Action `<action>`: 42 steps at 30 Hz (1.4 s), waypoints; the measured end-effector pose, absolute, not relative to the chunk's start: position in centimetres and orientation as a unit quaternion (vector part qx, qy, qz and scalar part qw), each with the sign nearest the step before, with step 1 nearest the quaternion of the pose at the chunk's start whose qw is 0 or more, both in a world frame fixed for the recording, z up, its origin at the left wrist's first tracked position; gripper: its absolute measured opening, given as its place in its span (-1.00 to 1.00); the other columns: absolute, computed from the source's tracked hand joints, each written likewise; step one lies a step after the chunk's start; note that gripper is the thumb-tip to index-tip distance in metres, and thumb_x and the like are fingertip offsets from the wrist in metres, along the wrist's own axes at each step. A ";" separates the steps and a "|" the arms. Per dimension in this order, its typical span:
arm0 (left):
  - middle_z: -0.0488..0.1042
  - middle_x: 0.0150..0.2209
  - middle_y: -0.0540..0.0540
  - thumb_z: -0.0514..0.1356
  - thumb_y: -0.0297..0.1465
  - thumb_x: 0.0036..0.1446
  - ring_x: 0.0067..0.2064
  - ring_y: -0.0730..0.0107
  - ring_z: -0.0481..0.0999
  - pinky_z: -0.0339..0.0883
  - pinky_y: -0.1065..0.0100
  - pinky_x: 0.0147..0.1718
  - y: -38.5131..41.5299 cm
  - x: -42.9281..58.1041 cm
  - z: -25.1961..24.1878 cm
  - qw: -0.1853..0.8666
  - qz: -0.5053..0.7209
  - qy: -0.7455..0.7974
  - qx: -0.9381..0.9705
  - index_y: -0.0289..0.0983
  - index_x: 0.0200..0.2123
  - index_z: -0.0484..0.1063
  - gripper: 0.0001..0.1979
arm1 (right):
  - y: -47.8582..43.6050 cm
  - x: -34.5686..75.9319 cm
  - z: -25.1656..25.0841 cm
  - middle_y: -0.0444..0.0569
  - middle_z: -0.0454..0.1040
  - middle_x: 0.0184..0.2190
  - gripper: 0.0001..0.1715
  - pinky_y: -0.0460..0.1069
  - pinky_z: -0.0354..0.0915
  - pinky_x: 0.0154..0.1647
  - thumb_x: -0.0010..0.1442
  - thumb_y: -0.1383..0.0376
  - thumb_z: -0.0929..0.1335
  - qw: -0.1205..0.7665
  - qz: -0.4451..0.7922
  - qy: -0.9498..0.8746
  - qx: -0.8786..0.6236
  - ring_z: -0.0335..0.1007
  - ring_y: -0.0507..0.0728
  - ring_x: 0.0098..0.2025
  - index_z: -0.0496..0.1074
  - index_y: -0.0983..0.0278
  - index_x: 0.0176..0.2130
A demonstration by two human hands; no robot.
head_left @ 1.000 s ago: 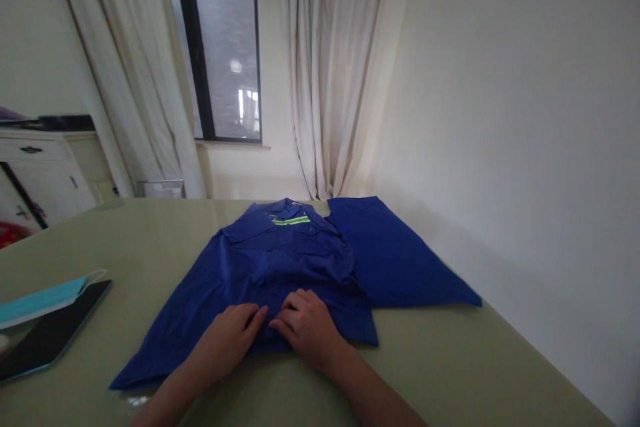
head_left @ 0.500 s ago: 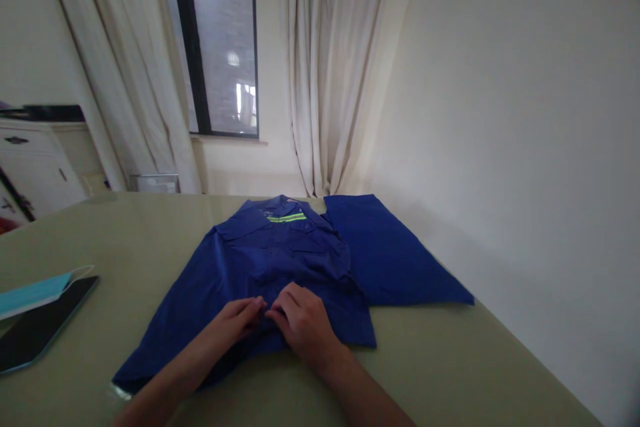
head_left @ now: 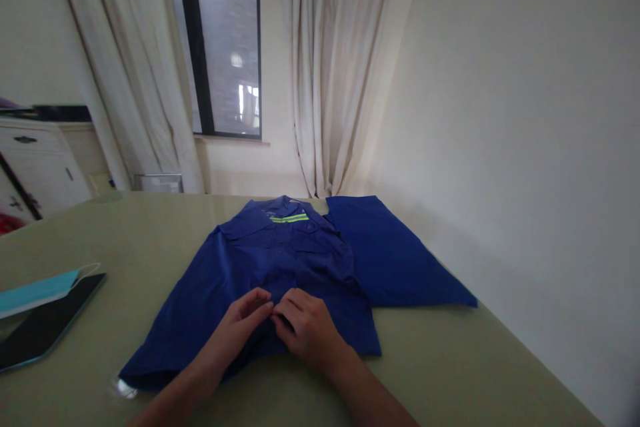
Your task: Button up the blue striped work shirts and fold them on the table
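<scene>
A dark blue work shirt [head_left: 200, 310] with a yellow-green reflective stripe across the chest lies front up, its collar at the far end. Over its lower front, my left hand [head_left: 249, 313] pinches at the middle with thumb and fingers together. My right hand [head_left: 305, 323] meets it fingertip to fingertip, its fingers curled on the same spot of the shirt front. What small part sits between the fingertips is hidden. Right of the shirt, partly under its edge, lies a flat piece of blue cloth [head_left: 395, 260].
Both garments rest on a greenish table [head_left: 430, 360]. At the left, a light blue face mask [head_left: 37, 293] lies over a dark flat tablet-like object [head_left: 55, 327]. A white wall [head_left: 525, 180] runs along the table's right side; curtains [head_left: 340, 67] hang beyond the far edge.
My left hand has shifted slightly right and its fingers have bent upward, closer against my right hand. The shirt lies much as before; the view has moved a little.
</scene>
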State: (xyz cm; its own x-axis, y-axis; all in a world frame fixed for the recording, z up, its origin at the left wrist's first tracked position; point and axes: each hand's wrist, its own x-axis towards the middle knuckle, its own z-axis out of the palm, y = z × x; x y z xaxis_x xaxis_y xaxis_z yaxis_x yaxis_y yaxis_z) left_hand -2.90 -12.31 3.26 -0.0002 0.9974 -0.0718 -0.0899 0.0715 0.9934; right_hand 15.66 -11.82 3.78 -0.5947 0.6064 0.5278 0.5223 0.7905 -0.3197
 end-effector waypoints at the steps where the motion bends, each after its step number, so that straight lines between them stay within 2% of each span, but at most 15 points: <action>1: 0.53 -0.39 0.03 0.47 -0.08 -0.24 -0.27 0.31 0.50 0.38 0.38 -0.22 -12.2 -2.9 3.1 0.531 0.506 0.488 0.472 -0.23 -0.39 0.52 -0.58 | -11.8 15.6 3.7 -0.01 0.50 -0.22 -0.88 -0.03 0.30 -0.13 0.37 0.32 0.30 0.320 0.065 -0.890 -0.320 0.40 0.12 -0.17 0.46 0.23 -0.19; 5: 0.54 -0.40 0.02 0.40 -0.09 -0.09 -0.31 0.32 0.49 0.36 0.38 -0.30 -11.9 -3.2 2.2 0.521 0.499 0.480 0.499 -0.23 -0.32 0.52 -0.63 | -11.8 15.7 3.6 -0.03 0.49 -0.18 -0.88 -0.02 0.30 -0.11 0.30 0.27 0.39 0.320 0.068 -0.888 -0.322 0.40 0.13 -0.13 0.46 0.21 -0.13; 8: 0.54 -0.42 0.03 0.36 -0.10 0.00 -0.33 0.33 0.48 0.33 0.40 -0.33 -12.0 -3.3 1.7 0.504 0.491 0.480 0.523 -0.22 -0.29 0.50 -0.66 | -11.9 15.6 3.7 -0.03 0.49 -0.19 -0.89 -0.02 0.30 -0.12 0.28 0.31 0.38 0.322 0.059 -0.889 -0.321 0.39 0.13 -0.15 0.47 0.22 -0.15; 12: 0.56 -0.35 0.01 0.29 -0.13 0.11 -0.27 0.30 0.51 0.35 0.38 -0.26 -12.3 -3.2 1.6 0.469 0.479 0.475 0.570 -0.21 -0.26 0.47 -0.72 | -12.0 15.3 3.7 -0.03 0.48 -0.23 -0.89 -0.04 0.29 -0.14 0.33 0.34 0.31 0.329 0.074 -0.881 -0.331 0.40 0.11 -0.18 0.47 0.23 -0.20; 17: 0.54 -0.32 -0.02 0.24 -0.13 0.18 -0.23 0.26 0.53 0.38 0.34 -0.19 -12.5 -3.2 1.7 0.427 0.457 0.488 0.609 -0.22 -0.26 0.47 -0.73 | -12.0 15.3 3.4 -0.06 0.47 -0.24 -0.91 -0.07 0.28 -0.17 0.34 0.32 0.34 0.308 0.111 -0.882 -0.338 0.41 0.08 -0.19 0.47 0.24 -0.24; 23: 0.53 -0.30 -0.03 0.20 -0.09 0.23 -0.21 0.24 0.53 0.38 0.34 -0.18 -13.0 -3.4 2.0 0.415 0.445 0.481 0.631 -0.21 -0.23 0.46 -0.70 | -12.0 15.1 3.4 -0.12 0.46 -0.28 -0.84 -0.11 0.27 -0.27 0.39 0.27 0.35 0.305 0.142 -0.867 -0.367 0.42 0.02 -0.29 0.50 0.23 -0.25; 33: 0.54 -0.33 -0.03 0.24 -0.10 0.20 -0.24 0.25 0.51 0.38 0.36 -0.19 -13.3 -3.0 3.5 0.394 0.465 0.477 0.634 -0.20 -0.28 0.50 -0.72 | -12.1 14.6 2.5 -0.07 0.50 -0.32 -0.74 -0.09 0.28 -0.27 0.41 0.18 0.33 0.347 0.082 -0.835 -0.420 0.45 0.07 -0.28 0.54 0.20 -0.28; 38: 0.56 -0.31 -0.04 0.20 -0.14 0.26 -0.23 0.25 0.53 0.39 0.35 -0.19 -13.5 -3.0 3.6 0.378 0.448 0.479 0.653 -0.20 -0.25 0.51 -0.74 | -12.2 14.5 2.7 -0.11 0.50 -0.32 -0.84 -0.10 0.26 -0.29 0.36 0.24 0.40 0.372 0.154 -0.806 -0.434 0.45 0.04 -0.30 0.55 0.21 -0.28; 42: 0.60 -0.26 -0.05 0.23 -0.11 0.22 -0.18 0.21 0.55 0.41 0.33 -0.14 -12.9 -3.5 3.2 0.395 0.450 0.480 0.640 -0.19 -0.22 0.55 -0.72 | -12.1 14.7 2.7 -0.12 0.49 -0.32 -0.89 -0.10 0.25 -0.30 0.33 0.30 0.41 0.378 0.165 -0.802 -0.432 0.42 0.03 -0.33 0.55 0.22 -0.28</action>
